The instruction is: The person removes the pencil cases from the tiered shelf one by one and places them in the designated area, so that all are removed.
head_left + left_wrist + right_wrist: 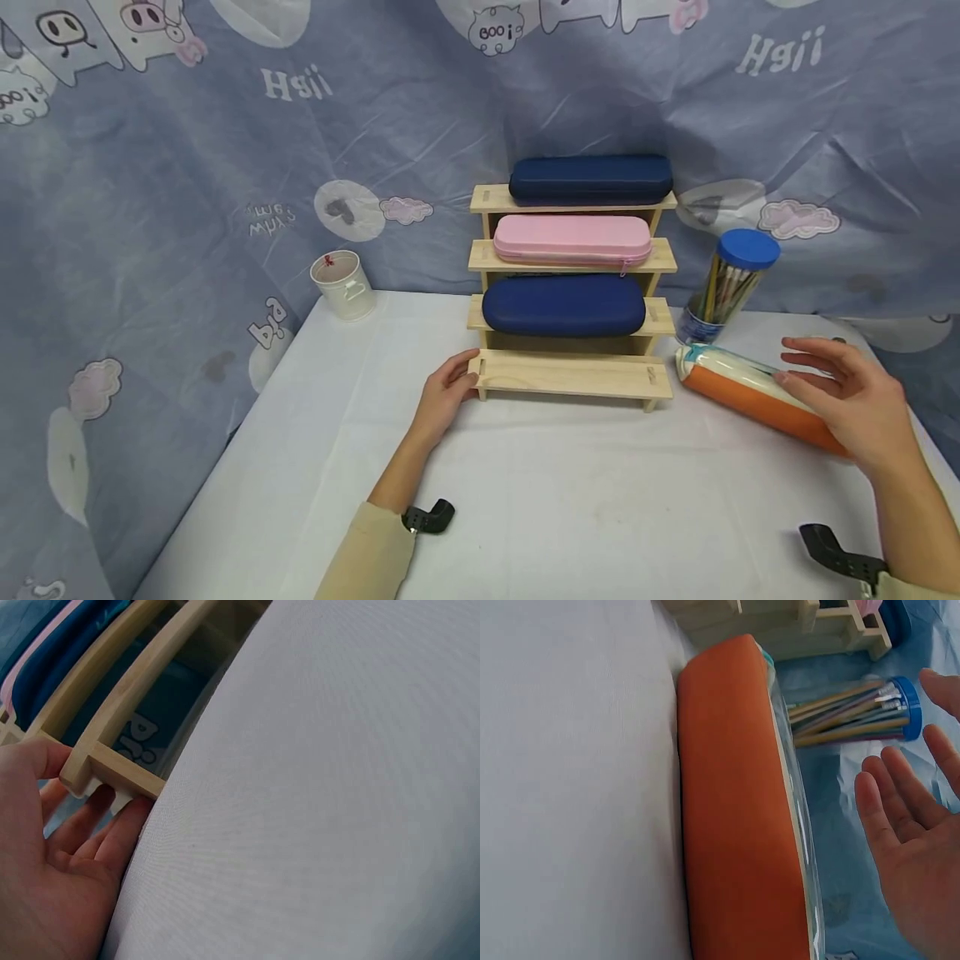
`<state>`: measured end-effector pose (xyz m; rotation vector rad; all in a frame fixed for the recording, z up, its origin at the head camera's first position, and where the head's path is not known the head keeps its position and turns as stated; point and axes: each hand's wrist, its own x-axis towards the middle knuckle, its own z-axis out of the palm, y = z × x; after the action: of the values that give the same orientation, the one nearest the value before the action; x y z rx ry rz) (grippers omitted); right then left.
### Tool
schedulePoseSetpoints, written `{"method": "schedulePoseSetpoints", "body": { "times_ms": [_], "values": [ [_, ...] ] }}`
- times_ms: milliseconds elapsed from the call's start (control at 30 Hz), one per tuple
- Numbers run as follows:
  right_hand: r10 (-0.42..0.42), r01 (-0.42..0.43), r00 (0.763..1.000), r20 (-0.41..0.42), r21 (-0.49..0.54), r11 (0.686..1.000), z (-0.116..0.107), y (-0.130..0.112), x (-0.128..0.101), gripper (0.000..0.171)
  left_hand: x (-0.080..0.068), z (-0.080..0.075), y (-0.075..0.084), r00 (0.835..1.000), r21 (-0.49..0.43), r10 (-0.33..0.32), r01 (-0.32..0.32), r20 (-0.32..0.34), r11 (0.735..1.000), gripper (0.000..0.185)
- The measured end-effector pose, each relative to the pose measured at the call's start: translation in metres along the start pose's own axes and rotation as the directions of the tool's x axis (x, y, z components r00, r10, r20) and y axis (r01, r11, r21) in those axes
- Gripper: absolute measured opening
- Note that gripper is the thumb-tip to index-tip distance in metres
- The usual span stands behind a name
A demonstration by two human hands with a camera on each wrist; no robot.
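Observation:
My left hand (442, 396) grips the left end of the lowest step of a wooden tiered rack (573, 375). In the left wrist view the thumb lies on the step's edge (124, 697) and the fingers reach beneath it. My right hand (862, 400) hovers over an orange pencil case (765, 408) with a clear top, its fingers spread and apart from the case in the right wrist view. On the upper steps rest a dark navy case (591, 181), a pink case (572, 239) and a blue case (564, 306).
A clear jar of pencils (727, 287) with a blue lid stands right of the rack, behind the orange case. At the table's back left is a small white bucket (343, 286). A patterned blue cloth (405, 125) hangs behind the white table (600, 500).

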<state>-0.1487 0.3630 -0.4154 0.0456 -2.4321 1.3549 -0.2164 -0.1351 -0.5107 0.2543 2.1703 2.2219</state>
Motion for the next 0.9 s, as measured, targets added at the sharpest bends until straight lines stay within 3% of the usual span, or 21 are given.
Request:
{"method": "schedulePoseSetpoints", "body": {
  "times_ms": [500, 900],
  "values": [
    [-0.073, 0.068, 0.992, 0.102, 0.051, 0.996, 0.04, -0.022, 0.019, 0.056, 0.001, -0.002, -0.003, 1.0, 0.004, 0.002, -0.002, -0.002, 1.0, 0.038],
    [-0.146, 0.122, 0.977, 0.157, 0.153, 0.981, 0.065, -0.041, 0.041, 0.054, 0.0, 0.001, -0.001, 1.0, 0.001, -0.003, 0.003, -0.008, 1.0, 0.038]
  ]
}}
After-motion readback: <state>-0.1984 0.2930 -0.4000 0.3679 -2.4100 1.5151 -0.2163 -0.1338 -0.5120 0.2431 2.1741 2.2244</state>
